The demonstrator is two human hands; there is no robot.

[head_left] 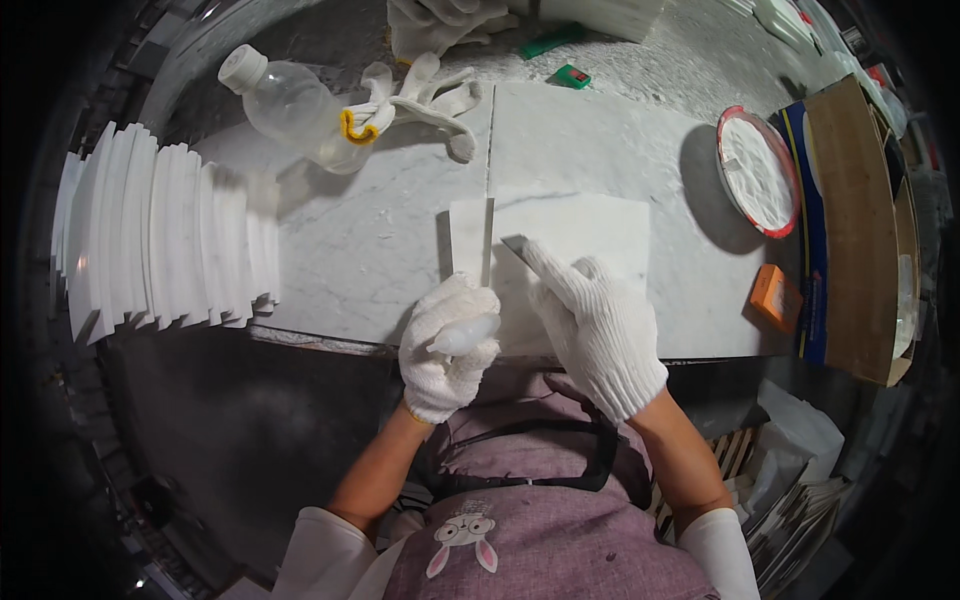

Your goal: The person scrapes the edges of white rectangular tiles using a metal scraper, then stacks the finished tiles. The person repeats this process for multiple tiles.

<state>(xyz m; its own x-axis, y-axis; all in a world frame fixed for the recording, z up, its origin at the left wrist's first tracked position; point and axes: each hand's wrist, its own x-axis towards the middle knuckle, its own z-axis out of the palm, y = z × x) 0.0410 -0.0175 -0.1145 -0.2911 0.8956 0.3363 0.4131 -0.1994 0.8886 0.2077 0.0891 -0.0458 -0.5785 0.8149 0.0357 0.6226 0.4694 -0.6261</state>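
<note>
My left hand (447, 350), in a white knit glove, is wrapped round a small translucent squeeze bottle (468, 335) with a pointed nozzle. Just beyond its fingers lies a narrow white strip (468, 235), a thin dark gap apart from a wider white panel (590, 222). Over that panel is my right hand (600, 335), gloved too, its index finger stretched forward. A small flat grey blade (514, 244) pokes out at that fingertip, pinched in the hand. The rest of the blade is hidden by the glove.
White slabs (165, 235) stand in a row at the left. Farther back lie a clear plastic bottle (290, 105) and spare gloves (425, 100). At right are a red-rimmed bowl of white powder (757, 175), an orange box (776, 298) and a cardboard box (850, 220).
</note>
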